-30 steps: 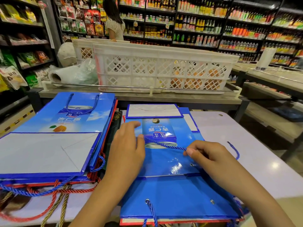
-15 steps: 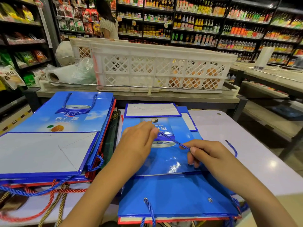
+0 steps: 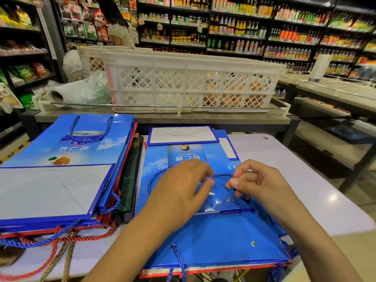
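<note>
Pinched: right hand (image 3: 262, 186) holds blue cord (image 3: 222, 175) tight; left hand (image 3: 181, 192) hold blurred, cannot tell | Risk: cord may slip and miss eyelet (image 3: 228, 199) just below grip, or tugging may tear bag (image 3: 155, 165).

A stack of flat bags (image 3: 61, 180) is laid at the table (image 3: 305, 190)'s left, and a white lattice crate (image 3: 183, 82) is set on the counter (image 3: 203, 119) behind.

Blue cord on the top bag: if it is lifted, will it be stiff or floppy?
Probably floppy: the cord lies in a loose curve on the bag. Likely light, since the left hand and right hand only pinch it. Its twisted surface should not slip.
</note>
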`<state>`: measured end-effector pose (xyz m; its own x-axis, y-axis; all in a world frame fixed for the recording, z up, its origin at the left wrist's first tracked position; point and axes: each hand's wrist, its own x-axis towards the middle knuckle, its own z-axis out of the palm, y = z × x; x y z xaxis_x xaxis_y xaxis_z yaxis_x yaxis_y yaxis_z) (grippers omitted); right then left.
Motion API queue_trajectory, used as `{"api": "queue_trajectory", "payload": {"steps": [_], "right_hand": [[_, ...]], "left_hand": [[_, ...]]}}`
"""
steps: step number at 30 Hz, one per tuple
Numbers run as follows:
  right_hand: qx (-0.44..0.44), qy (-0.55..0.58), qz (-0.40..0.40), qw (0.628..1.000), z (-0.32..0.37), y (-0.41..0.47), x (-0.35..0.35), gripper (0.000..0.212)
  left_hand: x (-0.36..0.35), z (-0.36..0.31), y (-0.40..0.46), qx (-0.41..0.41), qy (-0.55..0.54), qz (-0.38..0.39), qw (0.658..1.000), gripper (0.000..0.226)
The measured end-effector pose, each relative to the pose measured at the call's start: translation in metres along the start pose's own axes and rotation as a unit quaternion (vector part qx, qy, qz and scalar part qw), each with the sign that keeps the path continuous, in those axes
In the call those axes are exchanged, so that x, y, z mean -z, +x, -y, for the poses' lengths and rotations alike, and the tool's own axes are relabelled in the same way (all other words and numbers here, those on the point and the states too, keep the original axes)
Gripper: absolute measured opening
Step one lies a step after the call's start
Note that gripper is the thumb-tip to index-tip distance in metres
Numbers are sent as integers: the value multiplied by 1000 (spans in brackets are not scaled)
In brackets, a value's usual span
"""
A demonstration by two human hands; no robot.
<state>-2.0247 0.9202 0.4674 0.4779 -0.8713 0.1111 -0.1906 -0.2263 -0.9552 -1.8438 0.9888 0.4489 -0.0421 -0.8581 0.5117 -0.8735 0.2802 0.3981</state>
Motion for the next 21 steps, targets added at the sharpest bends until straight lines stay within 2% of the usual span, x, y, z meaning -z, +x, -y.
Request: {"api": "queue_trajectory", "payload": {"steps": [3, 5, 7, 11, 16, 21], "right_hand": [[7, 43, -23, 999, -5, 2, -4, 11], [2, 78, -20, 997, -7, 3, -7, 8], [4, 94, -8, 996, -9, 4, -9, 10], [24, 84, 3, 996, -10, 7, -12, 19], [57, 5, 21, 998, -14, 17, -21, 19], [82, -18, 7, 996, -26, 11, -21, 15]], "left_hand": [[-15, -2, -14, -36, 41, 114, 992, 66], [-22, 3, -18, -41, 57, 129, 989, 70], [-21, 8, -18, -30, 58, 122, 990, 67], [-13, 22, -21, -66, 114, 68, 989, 48], [-14, 30, -22, -91, 131, 58, 986, 44], [-28, 32, -28, -100, 136, 25, 985, 43]]}}
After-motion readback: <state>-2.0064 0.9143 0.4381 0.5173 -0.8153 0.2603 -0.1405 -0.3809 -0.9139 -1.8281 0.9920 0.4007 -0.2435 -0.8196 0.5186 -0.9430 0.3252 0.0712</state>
